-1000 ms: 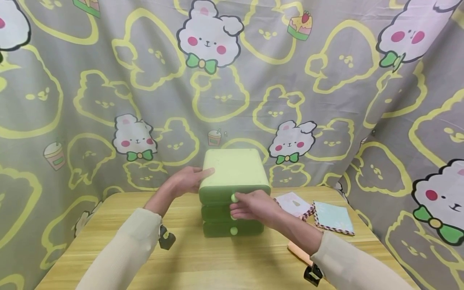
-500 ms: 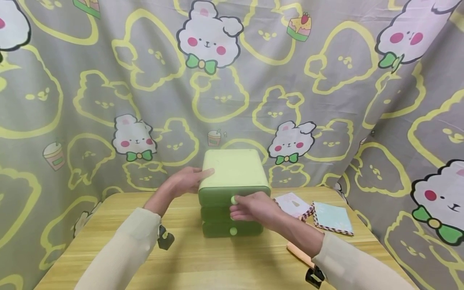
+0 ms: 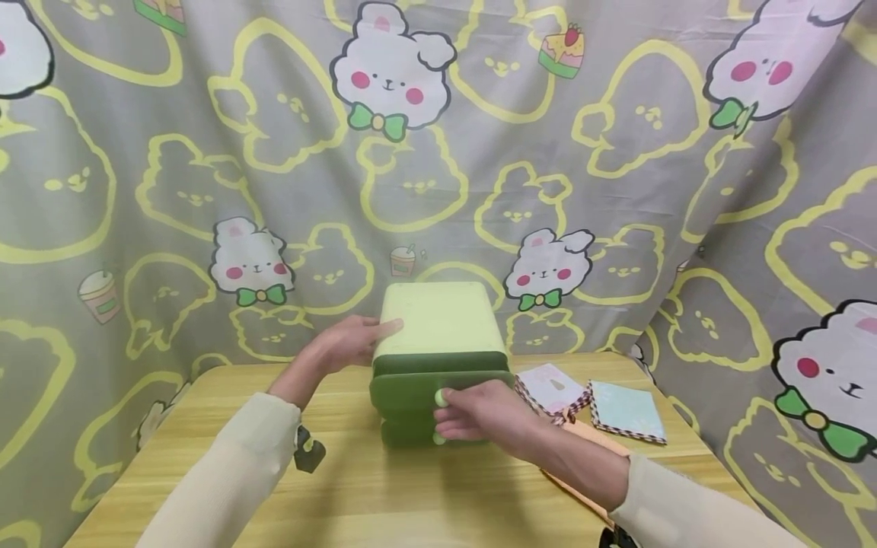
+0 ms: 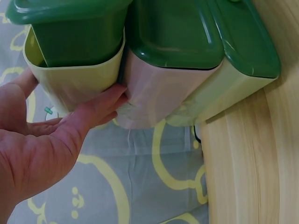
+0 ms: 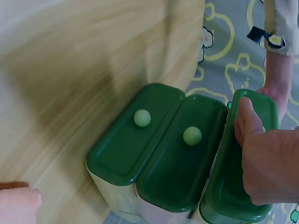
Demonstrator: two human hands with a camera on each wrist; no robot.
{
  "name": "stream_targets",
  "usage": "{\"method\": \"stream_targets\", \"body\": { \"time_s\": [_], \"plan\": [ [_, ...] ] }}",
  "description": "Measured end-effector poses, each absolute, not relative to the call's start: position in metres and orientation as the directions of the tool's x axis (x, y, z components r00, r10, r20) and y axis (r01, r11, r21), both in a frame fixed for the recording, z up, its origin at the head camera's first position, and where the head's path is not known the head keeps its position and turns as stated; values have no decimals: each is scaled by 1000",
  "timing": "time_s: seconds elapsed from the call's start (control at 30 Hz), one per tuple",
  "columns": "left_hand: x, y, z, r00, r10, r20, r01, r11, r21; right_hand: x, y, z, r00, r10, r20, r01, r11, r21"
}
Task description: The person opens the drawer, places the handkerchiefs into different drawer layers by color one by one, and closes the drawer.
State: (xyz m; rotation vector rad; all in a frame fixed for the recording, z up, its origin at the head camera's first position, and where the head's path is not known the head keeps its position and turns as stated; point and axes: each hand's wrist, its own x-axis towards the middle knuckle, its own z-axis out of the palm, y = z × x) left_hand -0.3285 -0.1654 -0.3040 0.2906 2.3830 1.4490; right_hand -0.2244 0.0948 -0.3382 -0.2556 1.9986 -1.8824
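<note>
A small desktop drawer unit [image 3: 441,316] with a pale yellow-green top and three green fronts stands on the wooden table. Its top drawer [image 3: 400,392] is pulled partway out, and a gap shows behind its front. My right hand [image 3: 489,415] pinches the round, light green knob [image 3: 441,397] of that drawer. At the unit's upper left side, my left hand [image 3: 352,340] holds the casing, thumb on top and fingers along the wall. The left wrist view shows the green drawer box [image 4: 77,44] sticking out of the casing. Both lower drawers [image 5: 182,154] are closed.
To the right of the unit lie a folded white cloth [image 3: 551,387] and a folded light blue cloth [image 3: 629,411] with checked edges. An orange cloth [image 3: 592,436] lies under the right forearm. A patterned curtain [image 3: 425,175] hangs behind the table.
The top drawer has come out toward me, drawn by my right hand on its knob. My left hand stays at the side of the casing.
</note>
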Motion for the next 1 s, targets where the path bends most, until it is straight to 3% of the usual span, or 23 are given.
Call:
{"method": "stream_targets", "body": {
  "time_s": [1.0],
  "plan": [
    [-330, -166, -306, -917, 354, -181, -22, 411, 911, -165, 99, -355, -902, -403, -153, 129, 86, -988]
  ]
}}
